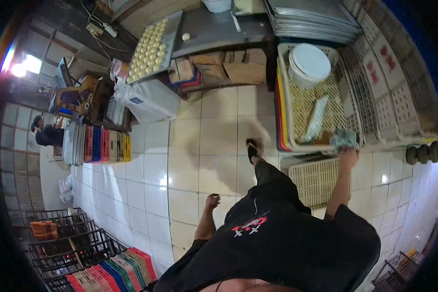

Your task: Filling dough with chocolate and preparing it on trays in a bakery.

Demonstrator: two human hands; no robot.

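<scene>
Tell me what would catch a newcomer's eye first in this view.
Probably the tray of pale round balls set in close rows, at the upper left beside the dark worktop. Next comes the white bucket in the cream crate at the upper right, with the right hand holding a grey-green cloth at that crate's near right corner.

1. Dark worktop (204, 36); glossy, pale tiled floor (185, 165) stretches from its front edge.
2. Beyond the worktop's left edge, a bright light (32, 64) glares near a grey tiled wall (10, 163).
3. Black racks (90, 237) stand well off its front-left corner.
</scene>
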